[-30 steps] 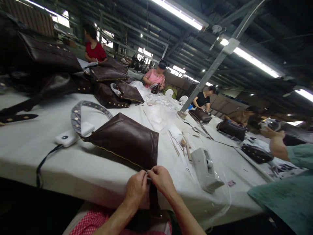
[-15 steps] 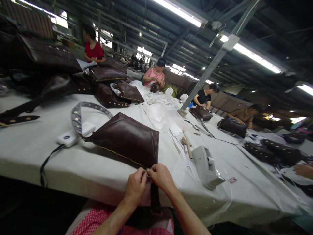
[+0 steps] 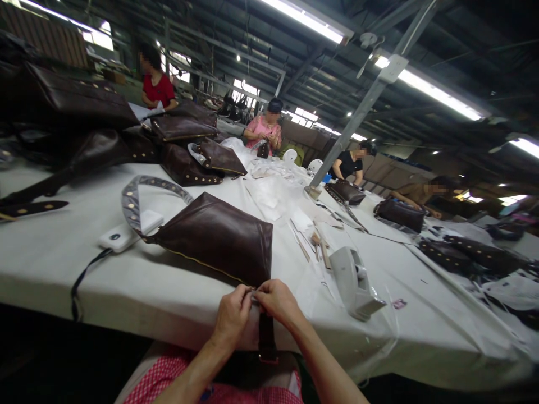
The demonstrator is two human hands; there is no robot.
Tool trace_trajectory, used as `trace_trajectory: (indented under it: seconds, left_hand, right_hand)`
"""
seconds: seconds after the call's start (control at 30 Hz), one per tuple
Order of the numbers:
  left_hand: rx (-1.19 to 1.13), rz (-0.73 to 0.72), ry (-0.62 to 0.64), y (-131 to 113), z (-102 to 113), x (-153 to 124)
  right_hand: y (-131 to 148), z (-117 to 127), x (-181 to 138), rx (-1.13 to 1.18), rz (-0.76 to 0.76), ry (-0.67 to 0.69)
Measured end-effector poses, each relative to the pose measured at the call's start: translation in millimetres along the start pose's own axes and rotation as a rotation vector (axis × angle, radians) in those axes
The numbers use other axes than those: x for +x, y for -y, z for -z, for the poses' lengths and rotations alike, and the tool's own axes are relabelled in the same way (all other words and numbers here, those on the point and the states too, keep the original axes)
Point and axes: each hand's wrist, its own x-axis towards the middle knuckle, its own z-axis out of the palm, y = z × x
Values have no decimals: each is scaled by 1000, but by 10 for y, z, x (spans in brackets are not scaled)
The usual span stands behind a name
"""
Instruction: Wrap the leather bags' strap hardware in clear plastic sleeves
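Note:
A dark brown leather bag [image 3: 219, 235] lies on the white-covered table [image 3: 177, 306], its zipper edge towards me. At its near right corner my left hand [image 3: 234, 311] and my right hand [image 3: 275, 300] meet, fingertips pinched together. What sits between the fingertips is small and mostly hidden. Below my right hand a dark strap [image 3: 266, 336] with a metal buckle hangs over the table edge. The bag's other strap [image 3: 132, 205], studded and wrapped in clear film, loops up on the left.
A white power bank-like box [image 3: 120, 238] with a black cord is at left. A tape dispenser [image 3: 353, 283] stands right of my hands. More leather bags [image 3: 202, 157] are piled behind. A slanted metal post [image 3: 353, 123] rises from the table. Several people work around it.
My hands stay pinched at the bag's corner with only slight finger movement. The view has shifted a little. A co-worker's hand at the far right edge has gone out of view.

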Motion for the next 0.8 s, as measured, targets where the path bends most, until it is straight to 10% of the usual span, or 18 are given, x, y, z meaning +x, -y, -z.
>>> trace_trajectory:
  seconds: [0.3, 0.53, 0.8]
  left_hand:
    - [-375, 214, 109, 51, -55, 127]
    - [-312, 169, 71, -3, 3, 58]
    - [-25, 33, 33, -46, 89, -46]
  right_hand:
    - [20, -146, -33, 22, -25, -21]
    - [35, -252, -199, 19, -6, -211]
    - [-94, -442, -315, 514, -2, -303]
